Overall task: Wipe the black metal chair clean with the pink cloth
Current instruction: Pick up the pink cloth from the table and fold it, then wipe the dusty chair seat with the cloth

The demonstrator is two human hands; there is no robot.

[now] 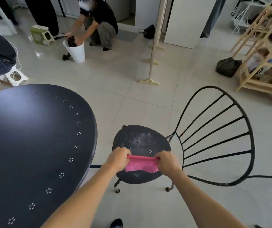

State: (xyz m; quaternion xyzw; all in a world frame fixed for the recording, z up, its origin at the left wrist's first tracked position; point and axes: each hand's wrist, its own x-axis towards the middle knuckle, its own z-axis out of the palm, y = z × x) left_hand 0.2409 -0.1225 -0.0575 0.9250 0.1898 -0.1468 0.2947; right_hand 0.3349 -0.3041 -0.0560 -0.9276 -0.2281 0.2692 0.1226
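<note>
The black metal chair stands on the tiled floor at centre right, its round seat smeared with whitish marks and its wire fan-shaped back off to the right. The pink cloth is stretched taut above the near part of the seat. My left hand grips its left end and my right hand grips its right end. Both fists are closed on the fabric, and the cloth hangs slightly between them.
A large round black table with small white dot patterns fills the left. A crouching person works at a white bucket further back. A wooden pole stand, a wooden shelf unit and a black bag stand behind.
</note>
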